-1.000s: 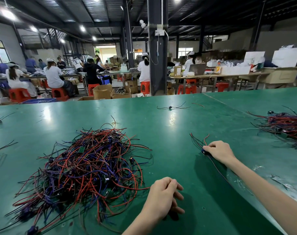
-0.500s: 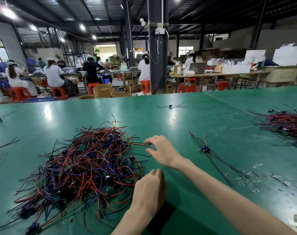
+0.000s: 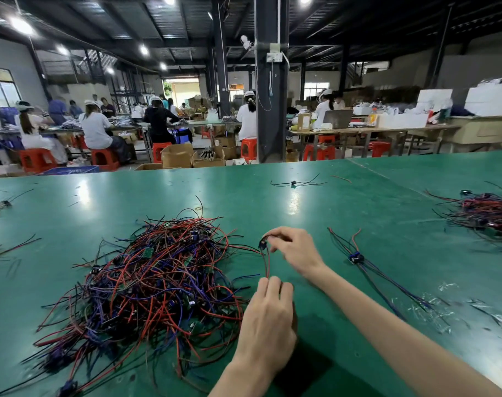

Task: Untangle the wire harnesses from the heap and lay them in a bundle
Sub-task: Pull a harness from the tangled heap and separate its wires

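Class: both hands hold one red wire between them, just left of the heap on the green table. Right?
No. The head view shows the left hand and right hand holding the wire just right of the heap, not left of it.

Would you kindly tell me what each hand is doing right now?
Left hand: pinching the harness's red wire.
Right hand: pinching that harness's dark connector.

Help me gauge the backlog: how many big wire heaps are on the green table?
2: the centre heap, just left of middle, and the right heap at the view's right edge, partly cut off.
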